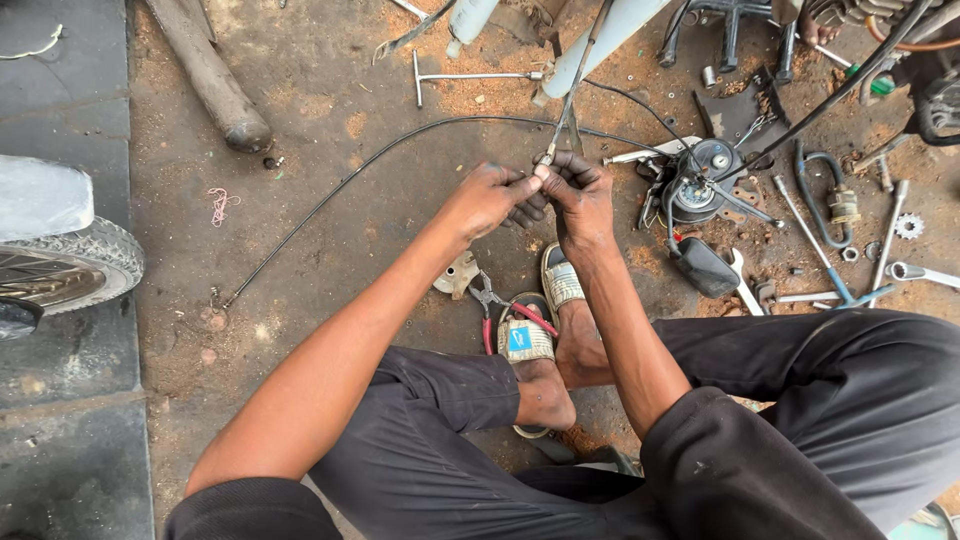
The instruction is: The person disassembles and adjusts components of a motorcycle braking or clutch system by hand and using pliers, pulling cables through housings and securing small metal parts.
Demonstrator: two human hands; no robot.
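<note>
My left hand (490, 198) and my right hand (577, 195) meet just above my sandalled feet, fingertips pinched together on the metal end of a thin black cable (345, 183). The cable arcs left across the dirt floor to a loose end near a wheel. A thin inner wire (572, 95) rises from my fingertips toward the top of the view. Both hands are dark with grease.
Red-handled pliers (490, 308) lie by my left sandal. A round speedometer unit (703, 180), wrenches (745, 285), a T-handled tool (460, 76) and a small sprocket (908, 226) lie on the right. A tyre (75, 262) stands at the left, a pipe (212, 78) at upper left.
</note>
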